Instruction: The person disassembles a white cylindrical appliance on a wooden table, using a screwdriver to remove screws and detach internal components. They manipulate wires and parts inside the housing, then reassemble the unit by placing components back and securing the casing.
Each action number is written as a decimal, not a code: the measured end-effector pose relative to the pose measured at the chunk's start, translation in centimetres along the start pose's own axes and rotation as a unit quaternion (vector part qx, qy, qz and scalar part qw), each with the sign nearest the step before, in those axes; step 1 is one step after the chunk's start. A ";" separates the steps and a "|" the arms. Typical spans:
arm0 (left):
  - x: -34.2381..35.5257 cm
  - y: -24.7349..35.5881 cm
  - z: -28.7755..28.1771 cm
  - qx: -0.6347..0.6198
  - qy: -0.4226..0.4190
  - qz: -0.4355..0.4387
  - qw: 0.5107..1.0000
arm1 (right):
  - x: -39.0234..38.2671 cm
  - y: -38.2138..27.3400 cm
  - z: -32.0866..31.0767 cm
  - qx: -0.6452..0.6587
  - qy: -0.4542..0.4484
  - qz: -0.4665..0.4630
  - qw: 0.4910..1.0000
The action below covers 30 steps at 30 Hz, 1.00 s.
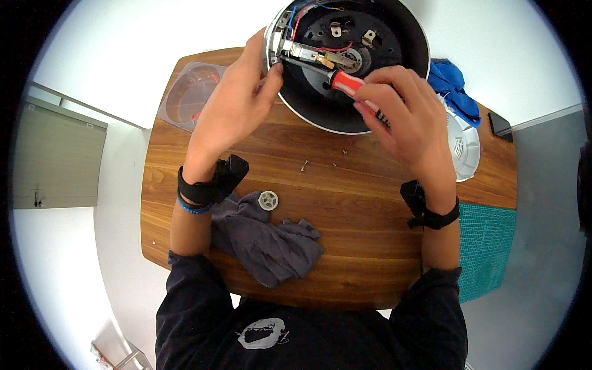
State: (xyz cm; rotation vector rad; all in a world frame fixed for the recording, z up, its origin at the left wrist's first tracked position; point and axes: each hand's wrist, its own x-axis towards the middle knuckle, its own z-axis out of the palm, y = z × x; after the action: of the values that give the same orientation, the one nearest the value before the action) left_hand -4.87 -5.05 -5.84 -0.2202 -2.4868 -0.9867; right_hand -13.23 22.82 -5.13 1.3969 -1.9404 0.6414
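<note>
At the far side of the table, a round appliance housing is tipped so that its black inside faces me. Blue and red wires, metal brackets and a bar-like metal part show inside it. My left hand grips the housing's left rim, fingers behind it and thumb near the bracket. In my right hand is a screwdriver with a red and black handle, the fingers closed round it. Its shaft points left, and the tip meets the bracket by my left thumb. Several small screws lie on the wooden table.
A clear plastic tray with red bits stands at the left. Nearer me lie a grey cloth and a small white wheel-like part. Rightward are a white vented cover, blue cloth, black phone and green cutting mat.
</note>
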 end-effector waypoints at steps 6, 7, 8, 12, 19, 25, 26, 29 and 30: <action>0.1 0.2 0.1 0.000 0.000 -0.007 1.000 | -0.1 0.1 0.3 -0.011 0.017 -0.007 1.000; 0.1 0.3 0.1 0.000 0.001 -0.004 1.000 | -0.2 0.0 0.4 -0.008 0.018 0.016 1.000; 0.1 0.2 0.1 -0.005 0.003 0.000 1.000 | -0.1 -0.2 0.5 -0.003 0.020 0.039 0.999; 0.1 -0.5 0.4 -0.010 0.005 0.012 1.000 | -0.6 -1.1 0.3 0.029 -0.030 0.146 0.988; 0.1 -0.3 0.2 0.005 -0.006 0.001 1.000 | -0.4 -1.1 0.3 -0.001 -0.031 0.098 0.995; 0.1 -0.4 0.0 -0.013 -0.002 -0.009 1.000 | 0.4 -0.7 -0.3 0.009 0.013 0.025 1.000; 0.2 -0.4 0.0 -0.009 0.000 -0.005 1.000 | 0.3 -0.7 -0.1 0.012 0.020 0.029 0.999; 0.2 -0.2 0.0 -0.005 0.004 0.001 1.000 | 0.1 -0.3 0.3 0.013 0.038 0.045 0.998; 0.2 -0.3 0.1 -0.009 0.004 0.001 1.000 | 0.1 -0.2 0.3 0.012 0.044 0.050 0.998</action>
State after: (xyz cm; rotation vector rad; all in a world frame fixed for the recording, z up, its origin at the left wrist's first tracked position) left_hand -5.16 -5.21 -5.95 -0.2240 -2.4716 -1.0069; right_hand -13.11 22.50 -5.30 1.2704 -1.9472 0.7621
